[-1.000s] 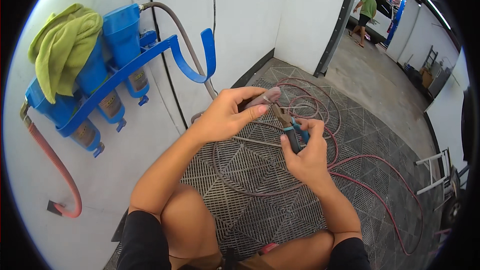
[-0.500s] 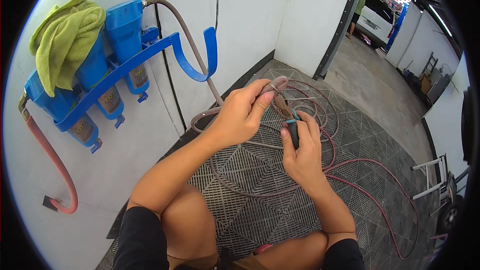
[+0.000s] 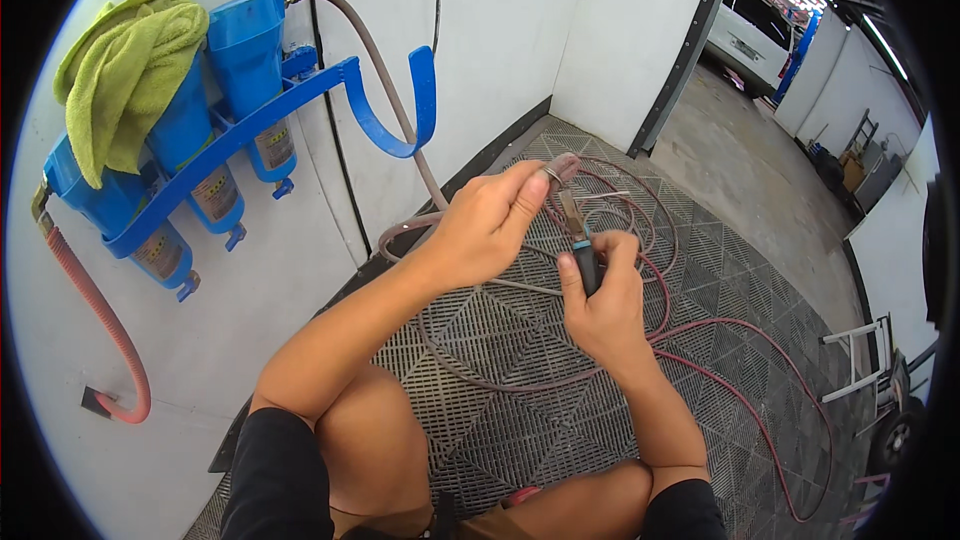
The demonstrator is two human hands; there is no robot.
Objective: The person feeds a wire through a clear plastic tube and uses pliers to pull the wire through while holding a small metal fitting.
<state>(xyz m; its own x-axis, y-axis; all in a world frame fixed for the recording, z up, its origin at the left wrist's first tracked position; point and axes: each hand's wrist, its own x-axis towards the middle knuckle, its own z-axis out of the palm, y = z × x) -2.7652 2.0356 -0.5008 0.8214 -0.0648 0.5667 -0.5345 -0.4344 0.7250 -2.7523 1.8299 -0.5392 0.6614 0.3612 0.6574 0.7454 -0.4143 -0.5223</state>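
Note:
My left hand (image 3: 490, 225) pinches the end of a brownish hose (image 3: 566, 166) between thumb and fingers. A metal ring, which looks like a hose clamp (image 3: 551, 174), sits around the hose beside my fingertips. My right hand (image 3: 607, 300) is wrapped round the black-and-teal handles of a pair of pliers (image 3: 573, 218). The pliers point up and away from me, their jaws close below the hose end; whether they touch the clamp I cannot tell. Both hands are held in front of me above the floor, over my bent knees.
Blue filter housings (image 3: 247, 80) hang on the left wall in a blue bracket (image 3: 240, 145) with a curved hook; a green towel (image 3: 130, 80) drapes over them. Red and grey hoses (image 3: 740, 390) coil across the grid floor tiles (image 3: 500, 340). A white vehicle (image 3: 750, 35) stands beyond the doorway.
The pliers have turned in my right hand, so the jaws show narrower, edge-on. My left hand keeps its hold on the hose. The person by the vehicle is out of sight.

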